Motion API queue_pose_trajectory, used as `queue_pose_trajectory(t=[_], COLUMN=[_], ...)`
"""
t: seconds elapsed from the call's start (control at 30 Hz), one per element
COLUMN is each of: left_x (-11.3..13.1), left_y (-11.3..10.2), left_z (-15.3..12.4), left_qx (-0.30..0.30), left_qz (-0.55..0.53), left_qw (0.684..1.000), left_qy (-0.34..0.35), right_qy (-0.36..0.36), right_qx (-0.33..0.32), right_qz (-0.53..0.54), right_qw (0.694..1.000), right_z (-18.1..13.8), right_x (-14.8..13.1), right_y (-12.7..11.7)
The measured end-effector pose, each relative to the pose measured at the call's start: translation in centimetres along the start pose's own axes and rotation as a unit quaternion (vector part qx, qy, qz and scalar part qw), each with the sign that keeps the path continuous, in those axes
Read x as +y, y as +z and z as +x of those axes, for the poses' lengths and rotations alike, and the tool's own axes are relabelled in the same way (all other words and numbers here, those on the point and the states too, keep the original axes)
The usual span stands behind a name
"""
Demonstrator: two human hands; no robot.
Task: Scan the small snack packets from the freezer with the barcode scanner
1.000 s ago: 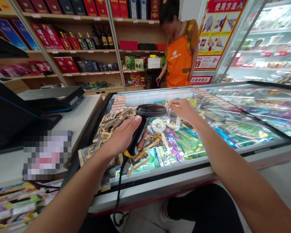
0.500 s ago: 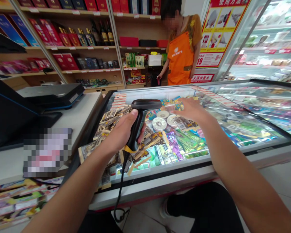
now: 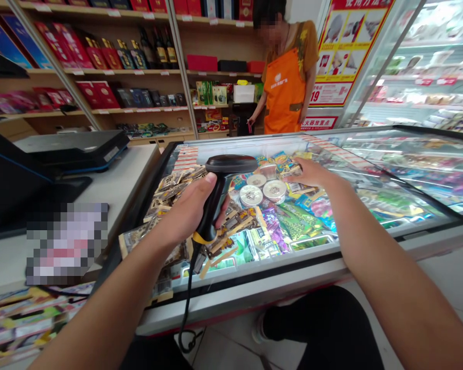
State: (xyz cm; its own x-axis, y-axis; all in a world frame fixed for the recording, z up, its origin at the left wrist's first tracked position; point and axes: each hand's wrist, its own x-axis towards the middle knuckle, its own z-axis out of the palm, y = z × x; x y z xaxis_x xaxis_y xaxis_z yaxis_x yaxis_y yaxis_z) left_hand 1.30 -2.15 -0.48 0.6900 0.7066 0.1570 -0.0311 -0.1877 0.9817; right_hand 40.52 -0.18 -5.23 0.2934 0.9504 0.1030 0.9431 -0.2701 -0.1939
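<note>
My left hand (image 3: pixel 193 208) is wrapped round the handle of a black barcode scanner (image 3: pixel 212 205). The scanner stands upright with its head on top, and its black cable (image 3: pixel 189 298) hangs down. My right hand (image 3: pixel 312 173) is over the goods on the glass-topped chest, fingers curled at a clear and brown snack packet (image 3: pixel 306 190); its fingertips are partly hidden. Round white-lidded tubs (image 3: pixel 251 196) sit just left of that hand. Brown packets (image 3: pixel 177 180) lie behind and around the scanner, with purple and green bags (image 3: pixel 273 228) in front of the tubs.
A counter (image 3: pixel 119 177) with a flat black device (image 3: pixel 73 146) stands at left. Across the chest (image 3: pixel 262 285) is a person in an orange apron (image 3: pixel 283 92). Shelves (image 3: pixel 123 72) of boxes and bottles line the back; a lit display case (image 3: pixel 440 77) is at right.
My right hand has drawn slightly right, away from the tubs, and the brown packet has shifted with it. More of the right tub shows. The left hand keeps hold of the scanner.
</note>
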Motion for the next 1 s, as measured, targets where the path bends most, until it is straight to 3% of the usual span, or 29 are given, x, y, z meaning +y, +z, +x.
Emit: queue_pose_trajectory(t=[0.1, 0.17, 0.27, 0.37, 0.43, 0.5, 0.7, 0.87, 1.0], left_x=[0.0, -0.1, -0.3, -0.5, -0.6, -0.5, -0.4, -0.5, -0.2], left_y=[0.0, -0.1, -0.3, -0.4, -0.4, -0.3, -0.4, -0.3, -0.2], left_z=[0.1, 0.2, 0.3, 0.4, 0.4, 0.4, 0.3, 0.4, 0.5], left_qx=[0.016, 0.022, 0.031, 0.046, 0.06, 0.068, 0.058, 0.07, 0.09], left_qz=[-0.003, -0.002, 0.002, 0.0, -0.001, -0.001, 0.014, 0.004, -0.02], left_qw=[1.0, 1.0, 0.999, 0.999, 0.998, 0.998, 0.998, 0.998, 0.996], left_qy=[0.005, 0.011, 0.013, 0.01, 0.01, 0.01, 0.008, 0.001, 0.0], right_qy=[0.066, 0.067, -0.088, -0.22, -0.278, -0.29, -0.303, -0.235, -0.172], right_qx=[0.018, 0.057, 0.083, -0.006, -0.027, -0.049, -0.078, -0.111, -0.052], right_qz=[-0.016, -0.02, 0.057, 0.177, 0.198, 0.228, 0.291, 0.315, 0.344], right_qw=[0.998, 0.996, 0.991, 0.959, 0.94, 0.928, 0.904, 0.913, 0.922], right_z=[-1.0, -1.9, -3.4, -5.0, -5.9, -6.5, -7.1, -7.1, -5.8], right_x=[-1.7, -3.8, -8.1, -12.8, -15.2, -16.8, -17.7, -17.3, -15.9], right_y=[-0.6, -1.1, -1.0, 0.5, 1.9, 3.1, 3.2, 2.7, 2.6])
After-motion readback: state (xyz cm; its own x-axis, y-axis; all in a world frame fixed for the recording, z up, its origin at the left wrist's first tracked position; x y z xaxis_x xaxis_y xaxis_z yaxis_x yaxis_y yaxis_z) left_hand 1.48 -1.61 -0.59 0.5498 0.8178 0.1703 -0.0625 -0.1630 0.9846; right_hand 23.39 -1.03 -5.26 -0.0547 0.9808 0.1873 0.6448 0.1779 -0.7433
